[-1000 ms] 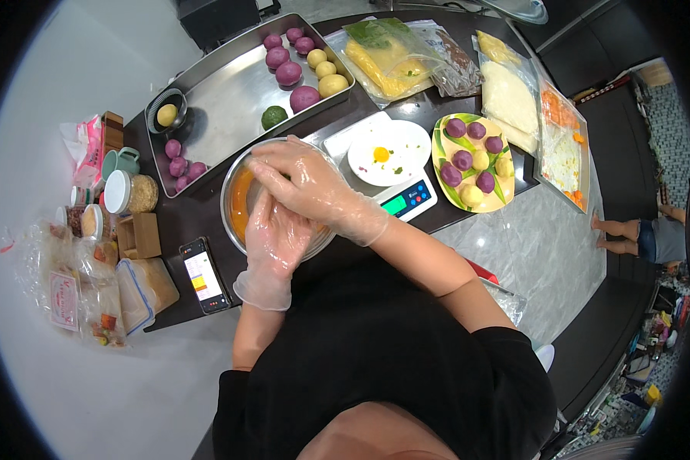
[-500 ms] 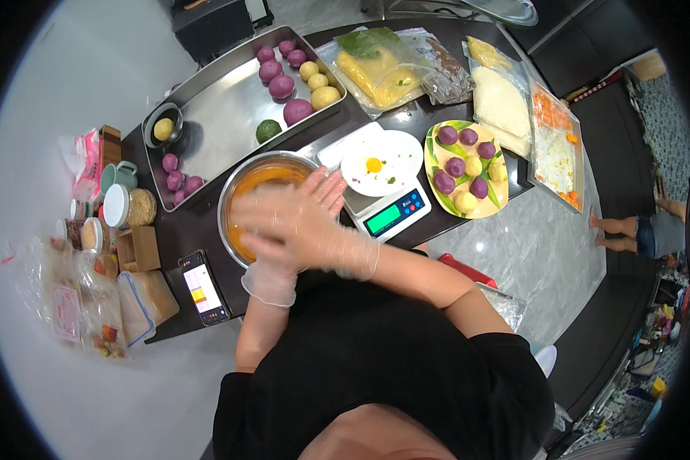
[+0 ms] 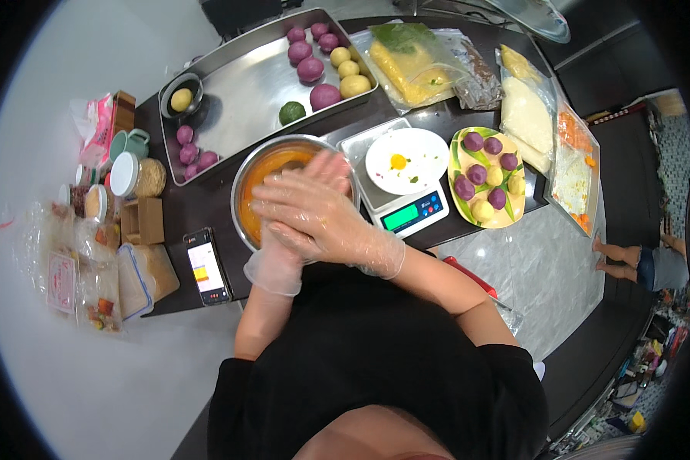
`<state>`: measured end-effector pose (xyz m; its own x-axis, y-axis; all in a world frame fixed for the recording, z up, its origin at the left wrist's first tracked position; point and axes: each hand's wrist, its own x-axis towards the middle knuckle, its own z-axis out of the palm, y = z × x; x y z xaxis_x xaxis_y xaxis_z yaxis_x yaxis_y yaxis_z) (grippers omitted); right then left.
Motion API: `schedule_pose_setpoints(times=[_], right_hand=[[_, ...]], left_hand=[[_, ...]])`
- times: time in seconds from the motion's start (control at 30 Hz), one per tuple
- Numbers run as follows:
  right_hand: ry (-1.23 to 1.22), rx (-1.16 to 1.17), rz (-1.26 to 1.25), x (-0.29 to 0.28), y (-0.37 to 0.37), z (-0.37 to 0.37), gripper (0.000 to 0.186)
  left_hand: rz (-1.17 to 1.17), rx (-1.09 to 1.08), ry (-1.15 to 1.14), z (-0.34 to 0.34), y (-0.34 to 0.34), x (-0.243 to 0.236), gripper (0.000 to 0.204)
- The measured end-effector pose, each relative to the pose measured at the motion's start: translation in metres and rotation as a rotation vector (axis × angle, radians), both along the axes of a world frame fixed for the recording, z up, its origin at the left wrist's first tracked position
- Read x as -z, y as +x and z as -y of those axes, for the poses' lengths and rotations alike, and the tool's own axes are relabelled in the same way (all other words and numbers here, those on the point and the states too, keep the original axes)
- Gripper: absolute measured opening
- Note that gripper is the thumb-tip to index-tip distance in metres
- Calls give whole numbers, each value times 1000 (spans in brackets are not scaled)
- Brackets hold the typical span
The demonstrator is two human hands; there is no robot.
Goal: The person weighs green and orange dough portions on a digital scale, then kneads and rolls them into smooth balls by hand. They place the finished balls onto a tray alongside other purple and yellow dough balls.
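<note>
My two hands, in clear plastic gloves, are pressed together over the near side of a steel bowl point(image 3: 245, 192) with orange liquid. My right hand point(image 3: 318, 222) lies cupped across my left hand point(image 3: 331, 170), whose fingers show beyond it. Whatever is between the palms is hidden. Right of the bowl is a digital scale point(image 3: 406, 220) bearing a white plate point(image 3: 425, 157) with a small yellow piece and crumbs. Farther right, a leaf-patterned plate point(image 3: 468, 149) holds several purple and yellow balls.
A large steel tray point(image 3: 234, 100) with purple, yellow and green balls and a small bowl point(image 3: 194, 103) lies beyond. Bagged foods point(image 3: 414, 73) line the back right. At left are jars point(image 3: 139, 176), a phone point(image 3: 207, 268) and a plastic container point(image 3: 146, 280). Another person's legs point(image 3: 617, 261) show far right.
My right hand, blurred before, now shows sharply over my left. The table and everything on it have shifted slightly rightward in view.
</note>
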<state>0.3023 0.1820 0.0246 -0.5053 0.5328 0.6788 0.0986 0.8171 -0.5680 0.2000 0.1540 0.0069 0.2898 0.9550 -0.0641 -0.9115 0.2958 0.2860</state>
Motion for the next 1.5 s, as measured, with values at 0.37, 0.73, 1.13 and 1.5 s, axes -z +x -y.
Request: schedule_pose_setpoints(times=[0.37,0.73,1.13,1.5], right_hand=[[-189,154,-2,-9,17,-17,23],[115,140,-9,-5,6,-28,21],[73,140,-172,0,4,7,21],[-81,203,-20,3,15,-15,33]], left_hand=[[347,108,-93,13,-11,7,39],[-214,-84,-202,8,-18,-22,65],[55,66,-93,11,7,-28,56],[263,139,25,11,-16,20,58]])
